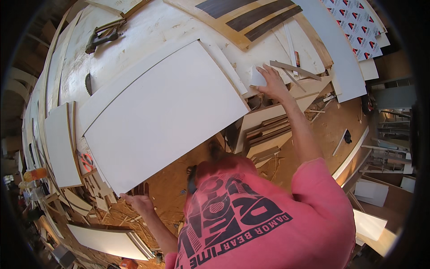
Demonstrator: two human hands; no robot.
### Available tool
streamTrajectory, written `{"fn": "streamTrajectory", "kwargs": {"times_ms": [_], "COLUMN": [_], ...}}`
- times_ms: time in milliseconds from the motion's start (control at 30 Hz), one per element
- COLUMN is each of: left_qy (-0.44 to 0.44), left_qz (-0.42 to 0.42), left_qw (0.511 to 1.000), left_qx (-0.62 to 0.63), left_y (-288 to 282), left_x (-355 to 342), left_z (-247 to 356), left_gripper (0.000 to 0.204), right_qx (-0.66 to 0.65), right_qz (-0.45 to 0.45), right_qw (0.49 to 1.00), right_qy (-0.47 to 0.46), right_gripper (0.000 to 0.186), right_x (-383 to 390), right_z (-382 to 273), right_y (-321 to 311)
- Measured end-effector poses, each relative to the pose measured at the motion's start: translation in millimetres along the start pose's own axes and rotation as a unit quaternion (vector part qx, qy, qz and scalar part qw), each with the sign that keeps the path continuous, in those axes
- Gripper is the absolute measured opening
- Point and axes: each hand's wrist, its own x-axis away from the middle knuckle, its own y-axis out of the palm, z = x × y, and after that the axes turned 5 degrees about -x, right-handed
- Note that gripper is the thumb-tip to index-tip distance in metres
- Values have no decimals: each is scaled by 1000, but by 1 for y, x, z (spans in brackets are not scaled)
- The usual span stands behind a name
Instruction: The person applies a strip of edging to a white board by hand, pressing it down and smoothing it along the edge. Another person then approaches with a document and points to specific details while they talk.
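Observation:
A large white rectangular panel lies at a slant across the worktable, its near edge jutting out toward me. My left hand is at the panel's near left corner. Its thumb rests along the edge, and the shaded fingers reach under the board. Beyond the panel's right end, my right hand closes around a small white piece, fingers on top and thumb on the near side. What lies under the right palm is hidden. Thin strips of wood lie just right of that hand.
A power tool stands at the far left of the table, with a toothed saw blade nearer. A dark-striped board lies at the back. Stacked offcuts sit below the right arm. Wood scraps litter the brown floor.

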Motion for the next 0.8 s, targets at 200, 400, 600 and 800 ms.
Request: {"fn": "streamTrajectory", "kwargs": {"times_ms": [200, 400, 600, 800], "left_qy": [-133, 196, 556, 643], "left_qz": [-277, -380, -329, -347], "left_qw": [875, 809, 541, 401], "left_qx": [-373, -403, -538, -553], "left_y": [-7, 82, 189, 210], "left_x": [30, 9, -91, -118], "left_z": [42, 84, 81, 70], "left_gripper": [45, 33, 40, 55], "right_qx": [-75, -504, -658, -611], "right_qz": [-41, 161, 256, 319], "right_qw": [995, 809, 632, 651], "right_qy": [59, 255, 318, 317], "right_gripper": [80, 72, 60, 58], "right_x": [-4, 85, 143, 127], "right_z": [-4, -43, -153, -224], "right_y": [-12, -28, 39, 67]}}
